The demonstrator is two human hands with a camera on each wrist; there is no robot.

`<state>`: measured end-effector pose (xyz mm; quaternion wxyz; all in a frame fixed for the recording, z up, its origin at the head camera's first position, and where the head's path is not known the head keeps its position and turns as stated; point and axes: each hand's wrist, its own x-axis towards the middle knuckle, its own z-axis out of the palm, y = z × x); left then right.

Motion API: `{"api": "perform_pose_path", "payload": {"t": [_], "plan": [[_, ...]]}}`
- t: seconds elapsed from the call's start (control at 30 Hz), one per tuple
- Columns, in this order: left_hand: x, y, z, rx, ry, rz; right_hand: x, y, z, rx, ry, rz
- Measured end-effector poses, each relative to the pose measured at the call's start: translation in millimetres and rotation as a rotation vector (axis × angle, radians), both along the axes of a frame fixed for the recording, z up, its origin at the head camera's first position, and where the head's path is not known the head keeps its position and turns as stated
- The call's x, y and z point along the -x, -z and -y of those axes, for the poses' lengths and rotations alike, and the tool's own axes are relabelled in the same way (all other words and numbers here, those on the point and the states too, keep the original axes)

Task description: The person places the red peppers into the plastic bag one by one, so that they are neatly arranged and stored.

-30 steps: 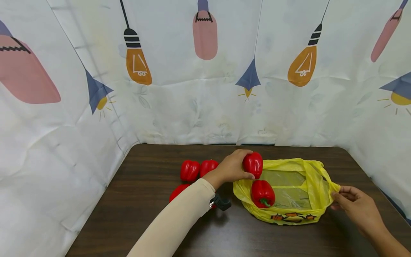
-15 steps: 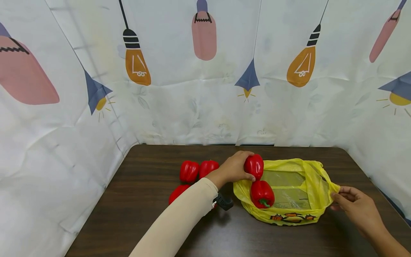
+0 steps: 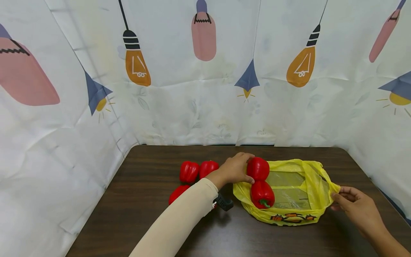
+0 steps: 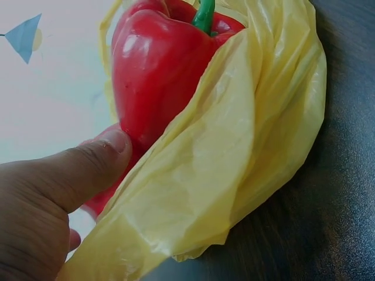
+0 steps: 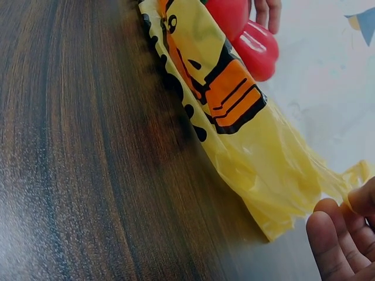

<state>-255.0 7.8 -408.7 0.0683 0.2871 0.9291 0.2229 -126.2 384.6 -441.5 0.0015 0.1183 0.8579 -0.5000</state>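
Note:
A yellow plastic bag [image 3: 295, 217] lies on the table with its mouth spread wide. At its left rim, my left hand [image 3: 232, 169] has thumb and fingers about the left side of a red bell pepper [image 3: 258, 168]. Right in front of that one, another red bell pepper [image 3: 262, 192] with a green stem lies inside the bag; the left wrist view shows its stem [image 4: 203, 16] up close. My right hand [image 3: 358, 207] pinches the bag's right edge between thumb and fingers, pulling the plastic taut in the right wrist view.
Left of the bag are a red bell pepper [image 3: 189, 172], a second pepper [image 3: 208, 168] and a third pepper [image 3: 178, 193], partly behind my left sleeve [image 3: 179, 217]. A printed curtain [image 3: 199, 107] hangs behind the dark wooden table [image 3: 128, 214].
The pepper at my left hand has tipped and shifted right and down, coming to rest against the pepper in the bag. My left hand moved slightly right; my right hand stayed put.

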Motion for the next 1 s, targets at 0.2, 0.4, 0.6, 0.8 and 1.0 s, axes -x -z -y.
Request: {"api": "perform_pose_path", "payload": {"t": [0.2,0.4,0.6,0.8,1.0], "plan": [[-1.1,-3.8,1.2,0.002,-0.002,0.020,1.2,-1.6,-1.0,0.006,-0.008,0.013],[-2.0,-11.8,8.0,-0.020,0.014,0.009,0.8,-1.4,0.6,0.017,-0.004,0.007],[-4.2,-21.6,18.6,-0.070,0.048,0.001,0.8,-0.2,0.3,0.012,-0.012,-0.009],[-8.6,-26.9,30.1,-0.106,0.062,0.014,1.3,1.8,-0.8,0.014,-0.012,-0.014],[-16.7,-31.8,40.1,-0.133,0.084,0.023,-0.4,1.9,-0.2,0.012,-0.012,-0.005]]}}
